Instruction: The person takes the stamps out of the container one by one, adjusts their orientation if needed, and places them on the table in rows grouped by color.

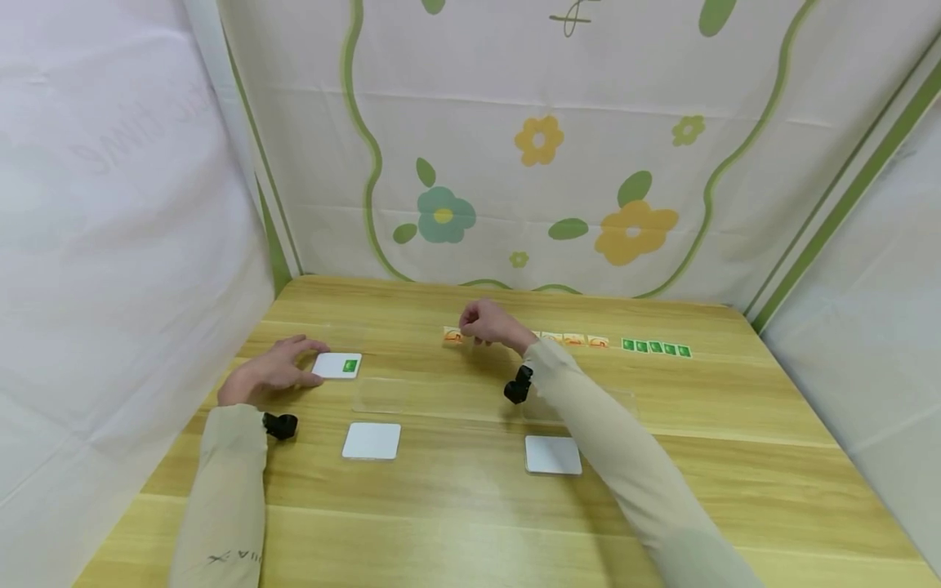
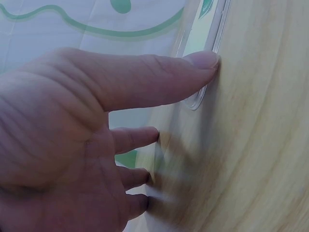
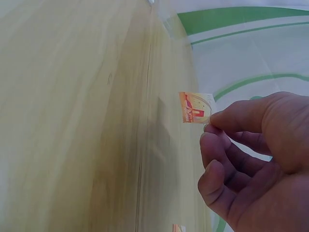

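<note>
My left hand point(image 1: 275, 365) rests on the table beside a white card in a clear case point(image 1: 327, 365) that bears a green stamp point(image 1: 350, 366). Thumb and forefinger touch its upper and lower edges at the left end; the thumb point(image 2: 159, 79) lies straight along it in the left wrist view, the other fingertips on the wood. Between thumb and forefinger, my right hand point(image 1: 487, 322) pinches a small orange-and-white stamp point(image 3: 195, 107) by its edge, just above the table. More orange stamps point(image 1: 575, 340) lie in a row to the right, partly behind the right wrist.
A row of green stamps point(image 1: 657, 348) lies at the back right. Nearer the front are a white card point(image 1: 371, 441) and a second white card point(image 1: 553, 455). Faint clear sleeves point(image 1: 379, 395) lie flat on the wooden table point(image 1: 456, 523). Fabric walls point(image 1: 470, 122) enclose the back and sides.
</note>
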A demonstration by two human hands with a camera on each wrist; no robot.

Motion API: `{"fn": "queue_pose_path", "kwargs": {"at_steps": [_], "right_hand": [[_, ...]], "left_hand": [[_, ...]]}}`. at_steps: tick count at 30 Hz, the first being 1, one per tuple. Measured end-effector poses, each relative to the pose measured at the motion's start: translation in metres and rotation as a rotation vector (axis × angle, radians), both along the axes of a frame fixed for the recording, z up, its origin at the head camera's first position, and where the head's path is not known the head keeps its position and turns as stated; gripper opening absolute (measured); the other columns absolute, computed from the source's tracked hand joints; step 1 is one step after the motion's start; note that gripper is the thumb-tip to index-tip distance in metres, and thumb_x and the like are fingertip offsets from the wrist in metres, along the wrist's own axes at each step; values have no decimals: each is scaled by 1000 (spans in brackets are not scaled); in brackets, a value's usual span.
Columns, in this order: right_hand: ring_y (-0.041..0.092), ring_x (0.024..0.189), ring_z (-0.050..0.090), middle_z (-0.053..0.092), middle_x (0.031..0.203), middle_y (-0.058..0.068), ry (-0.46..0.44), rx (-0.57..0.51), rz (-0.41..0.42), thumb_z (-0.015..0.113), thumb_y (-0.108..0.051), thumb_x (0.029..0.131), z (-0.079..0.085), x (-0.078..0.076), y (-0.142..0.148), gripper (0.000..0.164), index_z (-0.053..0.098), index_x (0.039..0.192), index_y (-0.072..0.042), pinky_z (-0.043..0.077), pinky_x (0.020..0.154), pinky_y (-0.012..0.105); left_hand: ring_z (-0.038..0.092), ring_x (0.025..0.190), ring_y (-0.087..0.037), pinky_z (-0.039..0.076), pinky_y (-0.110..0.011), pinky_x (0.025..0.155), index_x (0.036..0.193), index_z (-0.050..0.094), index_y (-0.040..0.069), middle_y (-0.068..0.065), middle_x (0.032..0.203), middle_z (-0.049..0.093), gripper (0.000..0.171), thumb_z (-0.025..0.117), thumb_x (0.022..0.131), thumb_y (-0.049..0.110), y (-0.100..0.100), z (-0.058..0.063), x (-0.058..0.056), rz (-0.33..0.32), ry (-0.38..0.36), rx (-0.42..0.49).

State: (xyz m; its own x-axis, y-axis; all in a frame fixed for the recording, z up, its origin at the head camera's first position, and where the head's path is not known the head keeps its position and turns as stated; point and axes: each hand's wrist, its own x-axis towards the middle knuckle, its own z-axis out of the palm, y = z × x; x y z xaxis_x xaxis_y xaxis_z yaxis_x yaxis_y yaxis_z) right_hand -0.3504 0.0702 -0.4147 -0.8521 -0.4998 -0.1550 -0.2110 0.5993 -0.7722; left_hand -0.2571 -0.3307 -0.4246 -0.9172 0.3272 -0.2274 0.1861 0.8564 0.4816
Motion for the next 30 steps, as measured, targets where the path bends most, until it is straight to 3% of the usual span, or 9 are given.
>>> {"fn": "queue_pose_path", "kwargs": {"at_steps": [21,30], "right_hand": [[29,71,63,66,96,21,13,27,-6,59,-10,95,2,-8,17,9,66,96,-5,46,56,31],[36,75,63,67,99,23,13,45,-17,57,-12,97,0,-12,27,12,66,99,-4,45,57,34]], "left_hand": [[14,137,-62,18,-78,102,142,46,7,-39,153,17,59,69,92,29,0,0,1,-4,-4,4],[12,138,-60,18,-78,103,143,45,7,-37,154,15,58,67,93,27,1,-1,0,1,-14,2]]}}
